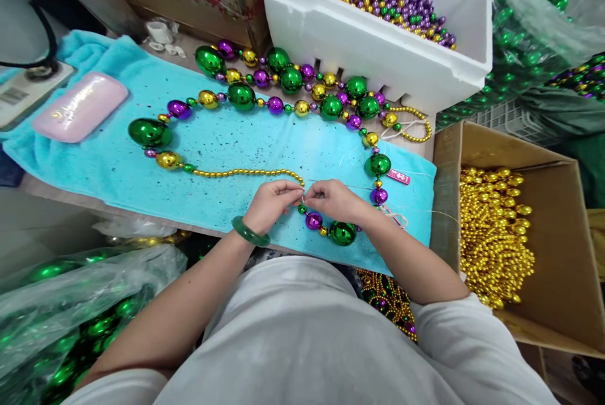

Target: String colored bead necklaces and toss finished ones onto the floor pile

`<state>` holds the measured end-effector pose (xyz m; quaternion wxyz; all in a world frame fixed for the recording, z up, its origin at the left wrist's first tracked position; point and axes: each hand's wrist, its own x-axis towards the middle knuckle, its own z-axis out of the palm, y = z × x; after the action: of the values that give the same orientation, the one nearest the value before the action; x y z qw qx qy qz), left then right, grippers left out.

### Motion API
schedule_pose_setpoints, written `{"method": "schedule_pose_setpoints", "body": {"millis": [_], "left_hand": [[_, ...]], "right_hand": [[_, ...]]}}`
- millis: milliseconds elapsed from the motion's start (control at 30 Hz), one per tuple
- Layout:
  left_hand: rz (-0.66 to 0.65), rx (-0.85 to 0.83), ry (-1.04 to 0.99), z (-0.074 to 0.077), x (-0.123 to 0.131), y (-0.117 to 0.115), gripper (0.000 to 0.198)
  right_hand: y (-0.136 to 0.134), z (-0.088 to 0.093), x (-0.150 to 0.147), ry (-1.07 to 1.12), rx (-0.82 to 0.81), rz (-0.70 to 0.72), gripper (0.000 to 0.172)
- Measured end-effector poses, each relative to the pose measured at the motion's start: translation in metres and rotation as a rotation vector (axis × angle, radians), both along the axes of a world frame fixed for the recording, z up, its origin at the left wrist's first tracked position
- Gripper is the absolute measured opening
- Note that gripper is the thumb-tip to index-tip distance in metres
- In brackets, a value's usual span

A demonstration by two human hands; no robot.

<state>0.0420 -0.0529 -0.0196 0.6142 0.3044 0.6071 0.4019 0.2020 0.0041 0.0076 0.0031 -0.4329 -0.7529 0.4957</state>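
Left hand, right hand, fingertips pinching the bead necklace just beside its gold strand, dark-flecked turquoise towel beneath the grip, white foam box beyond it, carton of gold beads rightward.

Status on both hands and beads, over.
Left hand and right hand: each in pinch grip at bead string. String looped across blue towel. Second strand beyond, clear of hands.

The 1 view looks from the wearer's head, forward and steeply down, with a wide field. The shirt is nearest, along the bottom edge; the left hand and right hand come mid-frame, close; the towel spreads around and beyond them, the foam box farther, at the top.
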Motion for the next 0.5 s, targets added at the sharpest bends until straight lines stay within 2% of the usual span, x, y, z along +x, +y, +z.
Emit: {"method": "schedule_pose_setpoints", "body": {"millis": [133, 267, 367, 500], "left_hand": [[-0.021, 0.162, 0.149, -0.009, -0.003, -0.004, 0.018], [-0.032, 0.381, 0.372, -0.017, -0.004, -0.009, 0.023], [-0.036, 0.456, 0.486, -0.021, -0.003, -0.011, 0.024], [-0.039, 0.561, 0.551, -0.025, -0.003, -0.011, 0.022]], "right_hand": [[0.003, -0.012, 0.002, 0.054, -0.071, -0.077, 0.007], [0.016, -0.018, -0.003, 0.096, -0.295, -0.267, 0.016], [0.022, -0.02, -0.009, 0.103, -0.464, -0.283, 0.016], [0.025, -0.02, -0.014, 0.126, -0.576, -0.237, 0.017]]}}
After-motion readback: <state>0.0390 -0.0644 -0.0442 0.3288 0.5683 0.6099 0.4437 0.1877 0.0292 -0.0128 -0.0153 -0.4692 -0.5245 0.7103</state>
